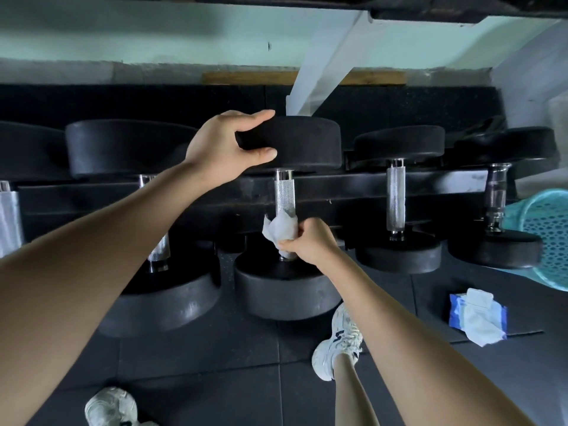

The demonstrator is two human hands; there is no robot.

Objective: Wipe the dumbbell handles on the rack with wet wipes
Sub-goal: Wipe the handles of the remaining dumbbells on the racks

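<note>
A: Which step is this?
B: Mid-wipe. The right hand [307, 241] pinches a wet wipe [281, 227] round the near end of the handle [284, 195] of the middle dumbbell [285, 293] on the rack [338, 186]. The left hand [227, 146] grips its far weight [307, 139].
A: Next?
B: Probably rubbing toward the far end. The handle runs front to back, away from the person.

At center frame I see the left hand [227, 146] gripping the rim of the far head of the middle dumbbell [307, 139], fingers curled over its edge. Just below, the right hand [307, 241] pinches a crumpled white wet wipe [281, 229] around the lower end of the knurled handle [284, 192]. At lower right, an opened wipes pack [476, 315] lies on the black floor mat [215, 364], near a teal basket [541, 235] at the right edge.
</note>
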